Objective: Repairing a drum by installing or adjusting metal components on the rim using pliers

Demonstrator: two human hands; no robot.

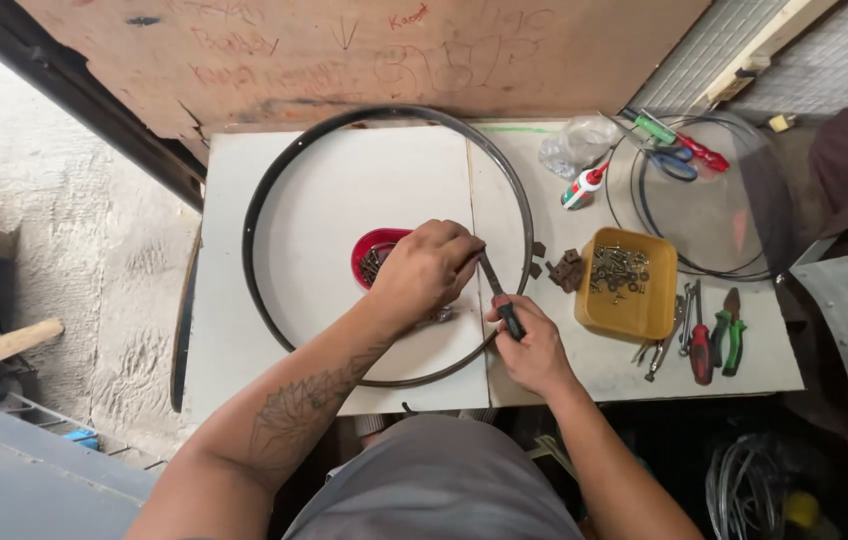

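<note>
Black metal makes the big hoop [274, 180] lying flat on my white bench [234, 300]; my left hand [426, 272] rests inside the hoop, fingers curled shut on the top of a thin tool [492, 275], just beside a red bowl [372, 250] of small screws; my right hand [534, 350] sits at the hoop's near edge, fingers wrapped tight around the tool's dark handle; a yellow tray [634, 315] of screws is near my right hand, with pliers [729, 335] past it.
</note>
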